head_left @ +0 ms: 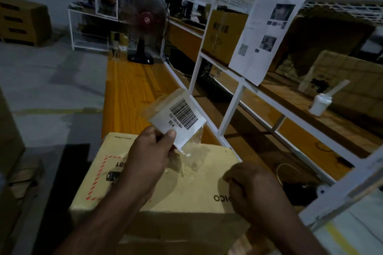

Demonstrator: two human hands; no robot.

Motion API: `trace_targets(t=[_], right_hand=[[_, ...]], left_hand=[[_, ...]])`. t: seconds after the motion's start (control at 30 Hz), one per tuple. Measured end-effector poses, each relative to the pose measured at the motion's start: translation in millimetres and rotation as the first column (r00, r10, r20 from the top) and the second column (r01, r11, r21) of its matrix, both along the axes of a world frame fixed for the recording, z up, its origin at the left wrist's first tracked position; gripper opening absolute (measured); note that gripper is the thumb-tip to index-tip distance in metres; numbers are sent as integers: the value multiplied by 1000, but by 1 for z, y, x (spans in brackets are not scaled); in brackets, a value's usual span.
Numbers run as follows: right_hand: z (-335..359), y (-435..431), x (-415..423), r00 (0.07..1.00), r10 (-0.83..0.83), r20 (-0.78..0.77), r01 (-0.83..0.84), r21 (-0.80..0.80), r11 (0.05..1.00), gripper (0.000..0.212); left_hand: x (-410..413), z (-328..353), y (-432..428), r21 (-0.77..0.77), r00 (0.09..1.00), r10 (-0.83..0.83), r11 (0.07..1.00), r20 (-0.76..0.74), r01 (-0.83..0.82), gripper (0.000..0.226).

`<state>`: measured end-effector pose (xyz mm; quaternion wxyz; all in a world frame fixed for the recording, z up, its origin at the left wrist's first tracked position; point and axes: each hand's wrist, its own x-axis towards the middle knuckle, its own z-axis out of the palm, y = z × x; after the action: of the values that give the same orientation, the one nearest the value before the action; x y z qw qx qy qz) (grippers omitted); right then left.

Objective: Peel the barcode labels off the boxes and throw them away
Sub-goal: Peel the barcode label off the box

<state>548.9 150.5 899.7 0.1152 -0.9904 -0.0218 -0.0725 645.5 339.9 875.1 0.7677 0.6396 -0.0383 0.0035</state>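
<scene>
A tan cardboard box (186, 188) with red dashed markings lies in front of me. My left hand (147, 155) pinches a white barcode label (180, 118), backed by clear tape, and holds it lifted above the box's far edge. A strip of clear tape still trails from the label down to the box top. My right hand (250, 188) rests on the box's right side with its fingers curled, holding nothing that I can see.
An orange wooden bench (128, 93) runs away behind the box, with a black-based fan (143, 25) at its far end. A white metal rack (238, 89) with cartons, a printed sheet and a white cup stands at the right. More boxes sit at the left.
</scene>
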Motion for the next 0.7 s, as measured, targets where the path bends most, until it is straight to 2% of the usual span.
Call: trace_targets(t=[0.1, 0.17, 0.23, 0.27, 0.3, 0.37, 0.43, 0.53, 0.7], right_hand=[[-8, 3, 29, 997, -45, 67, 48, -45, 998, 25], [-8, 7, 29, 1000, -15, -21, 14, -67, 998, 30], [-5, 3, 26, 963, 210, -168, -228, -96, 969, 27], [-3, 0, 20, 951, 254, -175, -268, -61, 962, 26], [1, -3, 16, 964, 194, -181, -192, 30, 981, 27], [3, -14, 19, 986, 50, -159, -41, 63, 997, 28], [6, -22, 32, 992, -71, -109, 83, 107, 991, 19], [18, -21, 54, 994, -96, -54, 103, 167, 981, 18], [15, -15, 15, 981, -96, -170, 116, 108, 987, 15]], left_hand=[[0, 2, -2, 31, 1000, -11, 999, -9, 11, 11], [2, 1, -1, 29, 1000, 2, 1000, -20, -2, 11], [2, -2, 0, 26, 1000, 19, 999, -22, -19, 11], [2, -2, 1, 33, 1000, 20, 999, -17, -19, 11], [1, -2, 0, 45, 1000, 20, 999, -15, -19, 11], [0, -1, -1, 77, 1000, 6, 997, -10, -6, 11], [-2, 1, -2, 91, 1000, -12, 996, -5, 13, 11], [-3, 4, -2, 114, 1000, -18, 993, -4, 19, 9], [-3, 3, 0, 121, 1000, -8, 993, 1, 8, 9]])
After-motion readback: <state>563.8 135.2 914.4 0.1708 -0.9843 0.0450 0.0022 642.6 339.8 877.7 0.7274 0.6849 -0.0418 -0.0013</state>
